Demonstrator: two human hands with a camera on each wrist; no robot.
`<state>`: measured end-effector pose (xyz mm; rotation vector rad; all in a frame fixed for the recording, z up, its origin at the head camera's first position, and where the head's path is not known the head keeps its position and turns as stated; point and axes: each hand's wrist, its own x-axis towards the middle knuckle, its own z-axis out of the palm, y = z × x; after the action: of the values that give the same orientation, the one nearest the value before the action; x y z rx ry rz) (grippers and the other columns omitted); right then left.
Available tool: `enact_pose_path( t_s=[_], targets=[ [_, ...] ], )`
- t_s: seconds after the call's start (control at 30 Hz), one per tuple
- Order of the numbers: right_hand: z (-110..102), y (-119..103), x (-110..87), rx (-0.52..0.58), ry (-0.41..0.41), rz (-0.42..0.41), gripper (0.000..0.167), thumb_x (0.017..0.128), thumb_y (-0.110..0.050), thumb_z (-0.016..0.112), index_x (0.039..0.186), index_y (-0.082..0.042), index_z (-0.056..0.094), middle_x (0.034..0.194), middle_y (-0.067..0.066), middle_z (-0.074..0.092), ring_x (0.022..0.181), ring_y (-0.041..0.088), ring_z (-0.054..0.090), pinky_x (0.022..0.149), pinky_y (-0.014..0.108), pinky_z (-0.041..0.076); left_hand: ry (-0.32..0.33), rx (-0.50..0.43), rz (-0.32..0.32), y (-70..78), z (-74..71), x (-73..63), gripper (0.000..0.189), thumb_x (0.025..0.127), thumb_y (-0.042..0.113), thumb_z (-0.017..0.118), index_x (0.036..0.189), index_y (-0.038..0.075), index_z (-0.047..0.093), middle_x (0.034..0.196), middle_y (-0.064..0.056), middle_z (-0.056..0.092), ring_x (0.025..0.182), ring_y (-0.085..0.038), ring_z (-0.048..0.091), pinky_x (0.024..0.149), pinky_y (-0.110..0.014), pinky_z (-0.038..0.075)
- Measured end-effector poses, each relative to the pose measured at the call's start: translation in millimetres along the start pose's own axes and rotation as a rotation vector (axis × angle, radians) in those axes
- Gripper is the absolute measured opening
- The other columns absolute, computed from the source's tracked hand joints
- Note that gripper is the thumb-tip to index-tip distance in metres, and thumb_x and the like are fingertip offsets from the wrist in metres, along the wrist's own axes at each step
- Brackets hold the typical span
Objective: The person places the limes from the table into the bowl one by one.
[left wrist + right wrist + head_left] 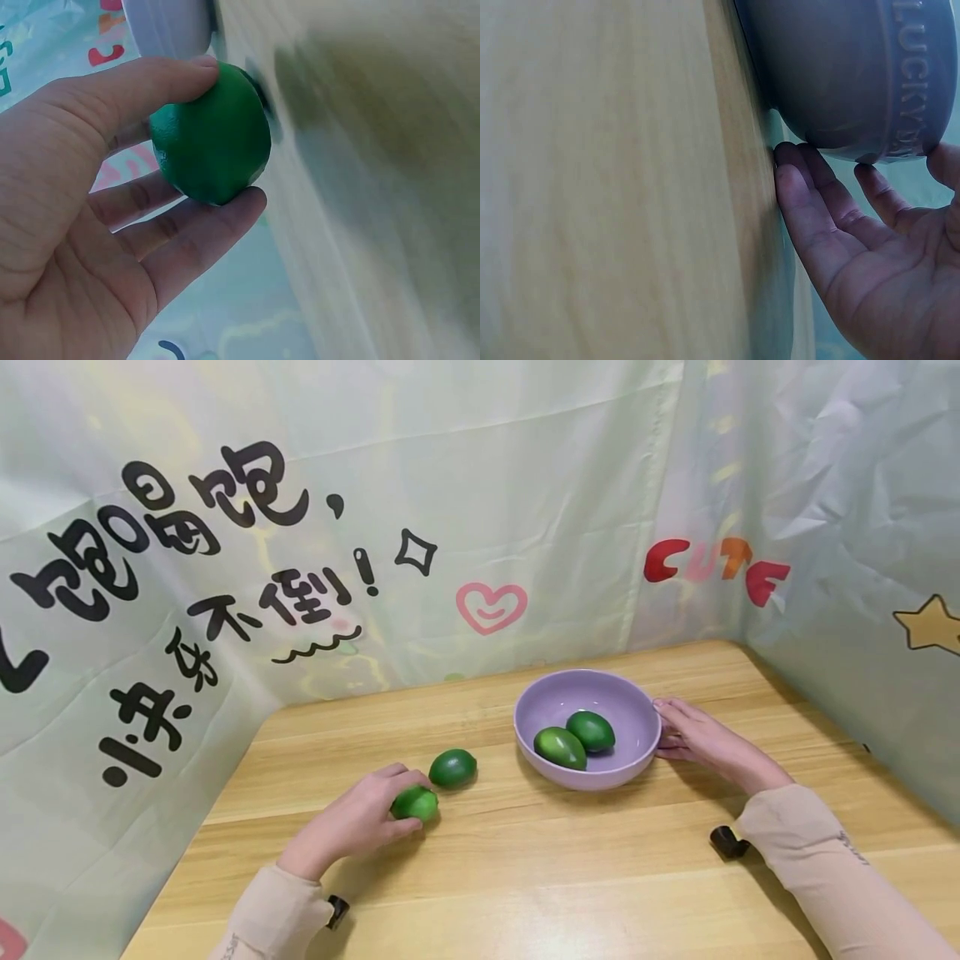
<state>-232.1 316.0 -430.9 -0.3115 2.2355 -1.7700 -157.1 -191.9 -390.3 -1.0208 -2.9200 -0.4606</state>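
Observation:
My left hand grips a green lime between thumb and fingers, at or just above the tabletop; I cannot tell whether the two touch. Just beyond it, a second, darker lime lies on the wood. To the right stands a round purple bowl with two limes inside, side by side. My right hand touches the bowl's right side: thumb near the rim, fingertips against or close to the outer wall, fingers extended. Raised lettering shows on that wall in the right wrist view.
The wooden table runs back to a printed cloth backdrop, which also closes off the left and right sides. A small black piece sits by the right cuff, and another black piece by the left cuff.

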Motion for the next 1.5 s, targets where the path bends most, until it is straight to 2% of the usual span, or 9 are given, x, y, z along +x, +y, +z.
enact_pose_path(
  t_s=[0.2,0.43,0.6,0.87,1.13,1.3,1.5],
  targets=[
    [-1.1,1.6,-0.6,0.007,-0.002,-0.004,0.059,0.120,-0.037,0.025,0.151,0.013,0.029,0.141,0.031,0.051,0.107,0.004,0.068,0.095,0.027,0.061,0.002,0.022,0.034,3.5,-9.1,8.5,0.039,0.089,0.017,0.088,0.124,0.016,0.070,0.108,0.002,0.066,0.089,-0.009,0.061,0.078,-0.029,0.056],
    [0.1,-0.2,-0.7,0.005,0.001,0.006,0.060,0.119,-0.037,0.026,0.152,0.014,0.027,0.144,0.036,0.047,0.107,0.006,0.069,0.095,0.026,0.061,0.025,0.065,0.117,7.2,-21.7,18.1,0.039,0.088,0.014,0.089,0.122,0.013,0.070,0.110,-0.002,0.069,0.092,-0.011,0.063,0.079,-0.030,0.058],
    [0.7,-1.7,-0.7,0.008,0.001,0.013,0.060,0.119,-0.036,0.026,0.152,0.014,0.026,0.144,0.036,0.046,0.105,0.005,0.068,0.095,0.025,0.061,0.036,0.087,0.153,8.8,-27.8,24.4,0.039,0.088,0.014,0.089,0.122,0.013,0.070,0.108,-0.003,0.069,0.091,-0.012,0.064,0.079,-0.031,0.059],
    [-1.3,0.6,-1.0,0.005,-0.004,0.021,0.058,0.120,-0.035,0.023,0.151,0.014,0.026,0.142,0.036,0.048,0.107,0.008,0.069,0.094,0.026,0.061,0.054,0.116,0.172,14.5,-37.2,38.0,0.040,0.087,0.014,0.090,0.122,0.014,0.070,0.108,-0.001,0.068,0.088,-0.012,0.063,0.079,-0.030,0.058],
    [-1.5,1.4,0.5,-0.007,0.003,0.026,0.059,0.120,-0.036,0.023,0.152,0.014,0.026,0.148,0.043,0.043,0.117,0.019,0.069,0.096,0.027,0.061,0.030,0.118,0.156,22.9,-47.7,50.2,0.037,0.090,0.016,0.088,0.122,0.016,0.069,0.107,-0.001,0.067,0.089,-0.012,0.062,0.078,-0.029,0.057],
    [-2.0,0.5,0.4,-0.006,0.002,0.013,0.058,0.120,-0.036,0.023,0.150,0.013,0.027,0.147,0.042,0.045,0.115,0.017,0.069,0.095,0.027,0.061,0.033,0.129,0.185,28.5,-55.5,60.7,0.038,0.090,0.017,0.088,0.123,0.014,0.069,0.108,-0.002,0.068,0.091,-0.013,0.063,0.081,-0.031,0.059],
    [-2.0,-0.7,-0.8,-0.009,0.003,0.003,0.058,0.120,-0.035,0.023,0.150,0.014,0.027,0.147,0.042,0.044,0.117,0.020,0.070,0.095,0.027,0.061,0.004,0.129,0.176,36.8,-64.3,73.7,0.037,0.091,0.017,0.086,0.124,0.015,0.069,0.108,-0.003,0.066,0.091,-0.014,0.062,0.082,-0.032,0.058]
  ],
)
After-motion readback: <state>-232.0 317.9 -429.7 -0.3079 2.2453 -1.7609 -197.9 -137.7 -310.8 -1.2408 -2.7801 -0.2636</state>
